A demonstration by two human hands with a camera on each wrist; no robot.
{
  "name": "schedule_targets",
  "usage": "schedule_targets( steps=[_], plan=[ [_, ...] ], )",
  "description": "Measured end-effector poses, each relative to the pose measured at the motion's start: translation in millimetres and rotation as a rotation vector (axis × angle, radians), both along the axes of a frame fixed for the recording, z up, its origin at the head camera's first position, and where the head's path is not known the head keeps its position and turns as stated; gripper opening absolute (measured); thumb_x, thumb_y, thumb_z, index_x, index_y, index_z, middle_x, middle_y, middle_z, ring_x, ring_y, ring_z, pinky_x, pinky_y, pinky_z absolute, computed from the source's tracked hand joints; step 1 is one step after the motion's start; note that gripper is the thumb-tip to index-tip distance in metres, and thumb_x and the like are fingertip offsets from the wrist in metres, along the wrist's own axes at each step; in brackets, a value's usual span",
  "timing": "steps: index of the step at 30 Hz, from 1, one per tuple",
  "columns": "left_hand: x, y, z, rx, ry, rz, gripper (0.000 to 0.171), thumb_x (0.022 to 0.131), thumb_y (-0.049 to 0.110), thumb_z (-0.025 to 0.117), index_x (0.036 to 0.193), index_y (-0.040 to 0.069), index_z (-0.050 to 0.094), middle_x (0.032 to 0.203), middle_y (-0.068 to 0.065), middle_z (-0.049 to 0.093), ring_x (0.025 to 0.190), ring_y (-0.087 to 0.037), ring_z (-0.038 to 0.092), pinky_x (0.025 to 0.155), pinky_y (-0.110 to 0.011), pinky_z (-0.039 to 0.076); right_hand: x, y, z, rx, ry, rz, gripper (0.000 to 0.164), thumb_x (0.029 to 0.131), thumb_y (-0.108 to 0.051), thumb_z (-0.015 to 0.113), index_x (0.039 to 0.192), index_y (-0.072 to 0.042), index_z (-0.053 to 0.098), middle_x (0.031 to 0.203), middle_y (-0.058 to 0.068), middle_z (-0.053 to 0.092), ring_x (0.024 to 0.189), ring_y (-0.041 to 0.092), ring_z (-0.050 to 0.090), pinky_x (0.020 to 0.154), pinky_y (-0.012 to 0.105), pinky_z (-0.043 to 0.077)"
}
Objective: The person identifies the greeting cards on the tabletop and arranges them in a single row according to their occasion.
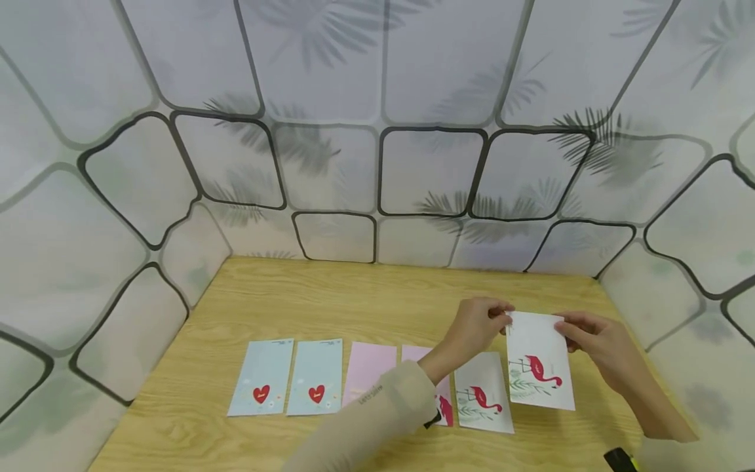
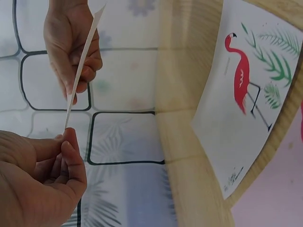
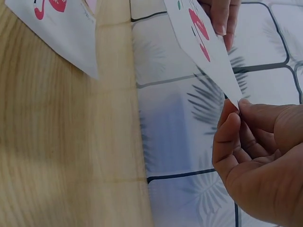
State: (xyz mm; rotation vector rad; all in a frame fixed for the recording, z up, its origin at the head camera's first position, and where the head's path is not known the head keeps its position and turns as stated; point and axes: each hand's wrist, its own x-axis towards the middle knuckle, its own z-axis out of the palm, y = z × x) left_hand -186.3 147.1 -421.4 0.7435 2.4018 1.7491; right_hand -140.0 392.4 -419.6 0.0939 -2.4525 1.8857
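Observation:
A white card with a red flamingo and green leaves (image 1: 539, 380) is held up over the right part of the table. My left hand (image 1: 476, 324) pinches its upper left corner between thumb and fingertips. At the upper right corner, my right hand (image 1: 598, 344) pinches it the same way. Seen edge-on in the left wrist view, the card (image 2: 84, 54) is a thin, slightly bent sheet. A matching flamingo card (image 1: 482, 419) lies flat on the table, just left of the held one, below my left hand.
Left along the row lie two pink cards (image 1: 371, 360), partly hidden by my left sleeve (image 1: 377, 419), then two light blue cards with red hearts (image 1: 315, 367). The wooden table (image 1: 330, 295) meets patterned wall coverings (image 1: 330, 164) at the back and both sides.

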Motion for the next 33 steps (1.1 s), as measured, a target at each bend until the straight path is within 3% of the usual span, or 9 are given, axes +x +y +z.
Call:
schedule_targets(
  steps=[5, 10, 15, 21, 24, 30, 33],
  plan=[
    [4.5, 7, -4.9, -0.014, -0.039, 0.001, 0.016, 0.1, 0.005, 0.068, 0.113, 0.003, 0.078, 0.078, 0.007, 0.069, 0.062, 0.003, 0.057, 0.053, -0.014, 0.043, 6.6, 6, -4.8, 0.03, -0.077, -0.053, 0.014, 0.102, -0.009, 0.066, 0.104, -0.014, 0.079, 0.085, -0.007, 0.073, 0.07, 0.01, 0.062, 0.065, 0.021, 0.054],
    [5.3, 14, -9.9, -0.042, -0.087, 0.016, 0.015, 0.099, 0.005, 0.069, 0.11, 0.004, 0.079, 0.079, 0.007, 0.071, 0.066, -0.007, 0.067, 0.055, -0.013, 0.046, 9.8, 8, -9.1, 0.03, -0.127, -0.079, 0.012, 0.102, -0.013, 0.067, 0.104, -0.012, 0.079, 0.085, -0.006, 0.073, 0.07, 0.01, 0.063, 0.067, 0.021, 0.056],
    [2.8, 21, -13.9, -0.077, -0.122, 0.017, 0.014, 0.099, 0.004, 0.069, 0.108, 0.005, 0.079, 0.077, 0.006, 0.071, 0.066, -0.009, 0.069, 0.054, -0.014, 0.046, 10.4, 13, -15.9, 0.048, -0.134, -0.079, 0.013, 0.102, -0.013, 0.067, 0.106, -0.01, 0.079, 0.088, -0.01, 0.072, 0.071, 0.01, 0.064, 0.067, 0.022, 0.057],
    [0.9, 27, -21.0, -0.162, -0.159, 0.004, 0.014, 0.1, 0.008, 0.069, 0.108, 0.009, 0.08, 0.077, 0.008, 0.07, 0.071, -0.008, 0.069, 0.054, -0.015, 0.046, 11.5, 20, -28.3, 0.122, -0.17, -0.08, 0.03, 0.104, -0.015, 0.065, 0.117, 0.012, 0.07, 0.092, -0.015, 0.07, 0.075, 0.009, 0.064, 0.067, 0.024, 0.058],
    [0.9, 29, -25.8, -0.209, -0.154, 0.002, 0.014, 0.1, 0.009, 0.069, 0.107, 0.011, 0.081, 0.082, 0.007, 0.072, 0.071, -0.003, 0.067, 0.056, -0.015, 0.047, 12.4, 23, -34.8, 0.133, -0.189, -0.082, 0.037, 0.104, -0.016, 0.064, 0.119, 0.017, 0.065, 0.092, -0.015, 0.07, 0.076, 0.009, 0.064, 0.068, 0.025, 0.058],
    [1.1, 36, -39.6, -0.314, -0.1, 0.009, 0.012, 0.099, 0.012, 0.071, 0.104, 0.014, 0.082, 0.095, 0.008, 0.075, 0.074, 0.003, 0.059, 0.063, -0.013, 0.047, 12.6, 27, -47.5, 0.128, -0.229, -0.079, 0.031, 0.104, -0.016, 0.065, 0.117, 0.012, 0.069, 0.092, -0.014, 0.07, 0.076, 0.008, 0.063, 0.068, 0.026, 0.057],
    [1.9, 39, -46.2, -0.357, -0.099, 0.02, 0.011, 0.099, 0.013, 0.072, 0.102, 0.015, 0.082, 0.096, 0.009, 0.075, 0.076, 0.002, 0.058, 0.065, -0.013, 0.047, 12.7, 28, -53.8, 0.135, -0.256, -0.075, 0.036, 0.104, -0.016, 0.065, 0.119, 0.016, 0.066, 0.092, -0.012, 0.07, 0.076, 0.008, 0.063, 0.068, 0.026, 0.057]
  ],
)
